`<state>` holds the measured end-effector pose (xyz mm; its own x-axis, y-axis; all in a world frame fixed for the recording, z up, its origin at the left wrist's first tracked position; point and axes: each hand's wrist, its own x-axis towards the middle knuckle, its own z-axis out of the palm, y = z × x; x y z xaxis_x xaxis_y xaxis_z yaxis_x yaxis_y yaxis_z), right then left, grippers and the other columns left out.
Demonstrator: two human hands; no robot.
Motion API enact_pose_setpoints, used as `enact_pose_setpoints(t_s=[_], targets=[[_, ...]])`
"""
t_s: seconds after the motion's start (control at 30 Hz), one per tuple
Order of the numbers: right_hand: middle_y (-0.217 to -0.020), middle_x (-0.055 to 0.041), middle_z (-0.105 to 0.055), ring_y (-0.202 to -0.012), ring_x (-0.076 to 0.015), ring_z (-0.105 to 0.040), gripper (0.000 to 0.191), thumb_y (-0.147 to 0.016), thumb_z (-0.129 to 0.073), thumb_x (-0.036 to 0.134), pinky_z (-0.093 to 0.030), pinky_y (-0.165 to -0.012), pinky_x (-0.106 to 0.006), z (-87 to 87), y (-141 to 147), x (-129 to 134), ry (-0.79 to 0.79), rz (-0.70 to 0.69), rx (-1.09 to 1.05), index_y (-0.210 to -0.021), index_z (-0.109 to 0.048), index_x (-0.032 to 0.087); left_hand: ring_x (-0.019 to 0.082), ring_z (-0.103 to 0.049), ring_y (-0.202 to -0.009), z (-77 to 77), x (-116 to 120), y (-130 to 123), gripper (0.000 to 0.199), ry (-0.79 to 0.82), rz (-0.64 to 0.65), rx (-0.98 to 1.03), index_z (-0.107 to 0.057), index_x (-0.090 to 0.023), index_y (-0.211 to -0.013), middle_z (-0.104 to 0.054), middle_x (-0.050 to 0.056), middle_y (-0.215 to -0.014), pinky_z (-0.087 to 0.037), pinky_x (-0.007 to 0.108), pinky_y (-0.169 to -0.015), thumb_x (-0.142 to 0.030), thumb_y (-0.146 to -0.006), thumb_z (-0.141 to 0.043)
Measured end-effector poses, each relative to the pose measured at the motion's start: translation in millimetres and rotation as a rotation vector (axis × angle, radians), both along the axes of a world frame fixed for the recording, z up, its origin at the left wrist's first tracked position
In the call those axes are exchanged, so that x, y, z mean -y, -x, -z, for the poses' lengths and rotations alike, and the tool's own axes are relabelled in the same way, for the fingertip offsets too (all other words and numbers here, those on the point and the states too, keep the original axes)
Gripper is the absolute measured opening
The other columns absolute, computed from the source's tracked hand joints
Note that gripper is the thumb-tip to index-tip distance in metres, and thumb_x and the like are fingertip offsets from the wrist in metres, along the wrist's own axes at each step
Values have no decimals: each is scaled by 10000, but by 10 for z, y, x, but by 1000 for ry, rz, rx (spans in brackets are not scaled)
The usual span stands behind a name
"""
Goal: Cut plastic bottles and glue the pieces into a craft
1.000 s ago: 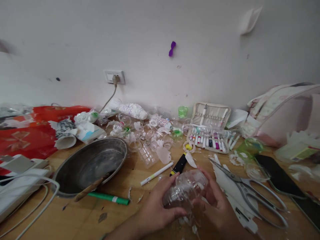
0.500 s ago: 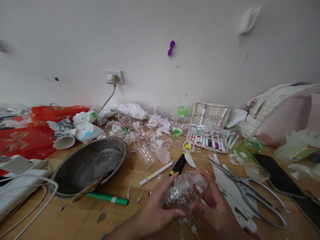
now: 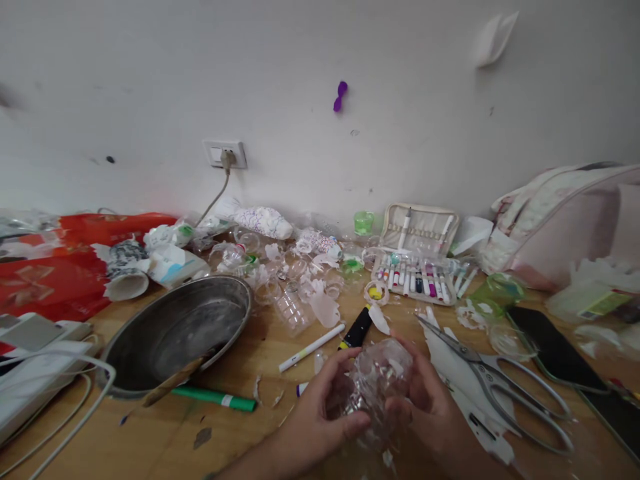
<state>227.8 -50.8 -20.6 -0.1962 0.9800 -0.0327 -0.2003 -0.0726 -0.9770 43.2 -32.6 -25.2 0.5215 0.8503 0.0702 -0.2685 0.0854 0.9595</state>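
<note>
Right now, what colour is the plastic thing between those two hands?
The plastic thing is clear and colourless, best seen in the head view.

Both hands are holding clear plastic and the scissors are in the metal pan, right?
The scissors aren't in the metal pan: the head view shows them right of the right hand. The left hand and right hand do hold clear plastic.

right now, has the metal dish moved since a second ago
No: the metal dish keeps its place below the wall socket; both only drift slightly left with the camera view.
</note>
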Motion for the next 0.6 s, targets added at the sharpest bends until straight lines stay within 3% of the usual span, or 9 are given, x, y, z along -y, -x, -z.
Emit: enact_pose_setpoints(t_s=[0.23,0.4,0.6], targets=[[-1084,-31,-642,-993,-219,-620,728,-713,-744,450,-454,-889,-366,36,7,-16,-8,0,-32,-1308,-338,345,237,-552,-1151,24,-33,-3,533,40,44,128,-497,-297,-1185,-604,51,-1226,-388,385,-969,-396,-714,-727],[-1199,-51,-613,-1072,-242,-603,713,-690,-775,410,-450,-935,-397,-5,32,-22,-3,16,-128,-1282,-380,350,256,-528,-1177,-4,-16,20,504,56,57,114,-504,-302,-1201,-596,49,-1248,-368,413,-986,-429,-747,-683],[-1335,-72,-500,-1148,-273,-546,643,-751,-698,434,-418,-969,-450,71,13,9,-76,75,42,-1311,-392,355,279,-541,-1143,-65,5,47,446,82,53,111,-524,-291,-1191,-621,46,-1215,-369,430,-959,-446,-785,-625]])
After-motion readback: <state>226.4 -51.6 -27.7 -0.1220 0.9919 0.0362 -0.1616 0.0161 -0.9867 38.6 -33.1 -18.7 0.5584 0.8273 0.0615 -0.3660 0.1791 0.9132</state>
